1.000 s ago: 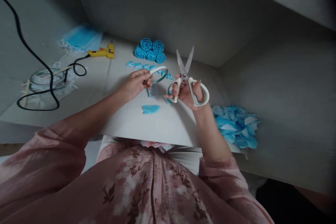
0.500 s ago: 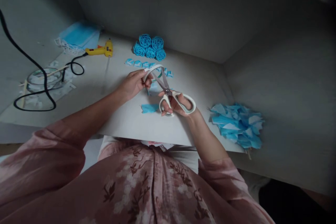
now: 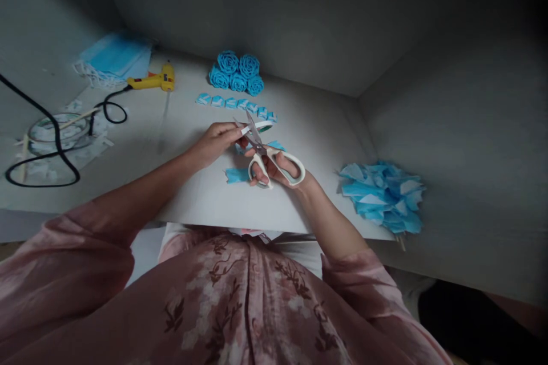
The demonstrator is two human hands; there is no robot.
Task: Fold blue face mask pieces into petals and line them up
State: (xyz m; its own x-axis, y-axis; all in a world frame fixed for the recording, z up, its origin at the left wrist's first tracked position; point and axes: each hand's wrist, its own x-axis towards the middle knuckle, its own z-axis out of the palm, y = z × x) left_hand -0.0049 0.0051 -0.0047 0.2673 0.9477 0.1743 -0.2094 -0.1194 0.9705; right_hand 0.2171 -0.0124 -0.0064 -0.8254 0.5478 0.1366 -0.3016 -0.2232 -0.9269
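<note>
In the head view my left hand pinches the white end of a roll of tape, whose inner side shows green. My right hand has its fingers through the white handles of a pair of scissors. The blades are spread and cross the tape beside my left fingertips. Below my hands a blue fabric piece lies on the table, and more blue fabric shows partly behind the scissors.
Several blue rolled roses are stacked at the back, behind a row of small folded blue pieces. A yellow glue gun, face masks and a corded heap of scraps lie left. A blue fabric bunch rests right.
The scissors have moved left and turned, so their blades now lie across the tape near my left fingers. The tape roll has come down slightly. The whole view has shifted a little.
</note>
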